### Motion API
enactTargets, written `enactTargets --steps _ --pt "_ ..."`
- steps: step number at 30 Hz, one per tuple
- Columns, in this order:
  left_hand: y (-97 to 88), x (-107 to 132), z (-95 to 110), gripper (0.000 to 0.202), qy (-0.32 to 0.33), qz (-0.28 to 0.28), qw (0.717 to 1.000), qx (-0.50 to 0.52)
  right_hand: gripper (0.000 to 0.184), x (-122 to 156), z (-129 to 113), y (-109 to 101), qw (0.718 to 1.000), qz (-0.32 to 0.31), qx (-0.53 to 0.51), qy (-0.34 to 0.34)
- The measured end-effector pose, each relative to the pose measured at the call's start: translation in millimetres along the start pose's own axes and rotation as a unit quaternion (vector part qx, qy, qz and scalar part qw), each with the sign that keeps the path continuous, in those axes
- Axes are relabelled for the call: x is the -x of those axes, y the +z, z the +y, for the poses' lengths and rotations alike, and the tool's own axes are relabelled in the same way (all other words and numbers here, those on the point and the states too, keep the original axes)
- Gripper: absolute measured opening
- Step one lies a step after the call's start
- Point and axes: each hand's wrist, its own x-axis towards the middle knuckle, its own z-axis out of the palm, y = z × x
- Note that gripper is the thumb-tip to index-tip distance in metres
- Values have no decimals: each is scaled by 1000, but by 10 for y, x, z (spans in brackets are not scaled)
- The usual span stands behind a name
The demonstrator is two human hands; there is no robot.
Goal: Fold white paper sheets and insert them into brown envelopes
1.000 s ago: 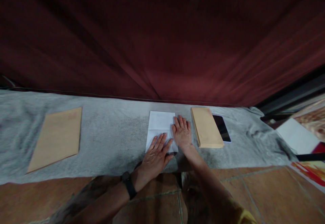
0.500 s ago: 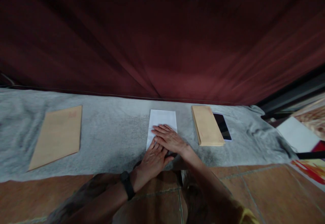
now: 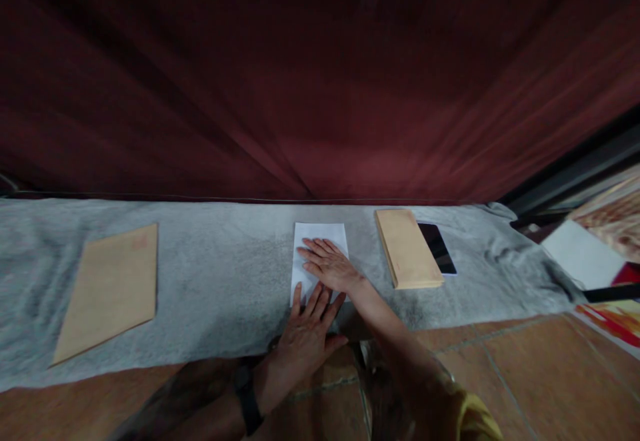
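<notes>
A white sheet of paper [image 3: 305, 231], which looks folded, lies on the grey cloth in front of me. Across its middle my right hand [image 3: 330, 266] rests flat with the fingers stretched out to the left. Closer to me, my left hand [image 3: 306, 331] has its fingers spread, their tips at the paper's near edge; a dark watch [image 3: 246, 388] is on that wrist. To the right of the paper lies a stack of brown envelopes [image 3: 410, 248]. A brown envelope [image 3: 113, 281] also lies far to the left.
Partly under the envelope stack is a dark-screened phone or tablet [image 3: 437, 249]. The grey cloth [image 3: 215, 261] stretches across a low surface, with a dark red curtain [image 3: 320, 94] behind. Tiled floor [image 3: 560, 361] lies below. Printed sheets [image 3: 613, 318] are at the right edge.
My left hand has slid back toward me, out from beneath the right hand, and its fingers have spread. The right hand stays on the paper with its fingers a little wider apart.
</notes>
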Motion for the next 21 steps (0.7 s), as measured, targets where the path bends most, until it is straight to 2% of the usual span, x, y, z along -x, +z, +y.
enactTargets --steps 6,12,21 --pt "20 126 15 72 16 9 1000 -21 49 -166 20 67 998 48 26 40" --pt "70 157 69 68 6 25 999 -29 49 -248 50 129 992 90 47 76" --pt "152 172 98 62 0 44 998 -40 52 -255 140 137 979 112 67 154"
